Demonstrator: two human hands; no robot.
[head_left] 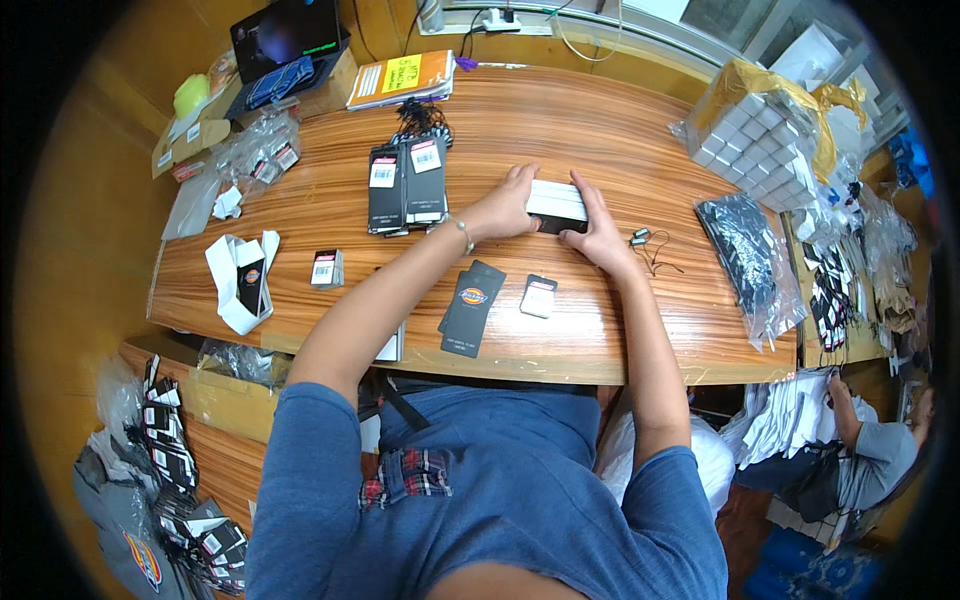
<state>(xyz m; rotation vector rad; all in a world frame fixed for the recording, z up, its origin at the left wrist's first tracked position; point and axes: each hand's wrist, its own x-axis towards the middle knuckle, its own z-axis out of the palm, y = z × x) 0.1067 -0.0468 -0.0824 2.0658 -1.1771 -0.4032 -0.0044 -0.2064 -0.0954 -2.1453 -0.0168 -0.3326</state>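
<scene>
Between my two hands is a stack of cards (558, 198) with white edges and a black face, on the far middle of the table. My left hand (506, 210) grips its left side and my right hand (600, 232) its right side. Nearer to me lie a few loose black hang tags (470, 305) and a small white-labelled tag (538, 296). Left of my hands are piles of black tags (405, 188) with black cords. A short stack of small tags (325, 268) sits beyond my left forearm. Thin dark cords (652, 248) lie beside my right wrist.
A white paper band (232, 285) around black tags lies at the left. Behind are a laptop (290, 45) and an orange-covered pad (405, 78). Bagged small white boxes (748, 145) and a bag of dark items (742, 250) stand at right. A co-worker (872, 450) sits lower right.
</scene>
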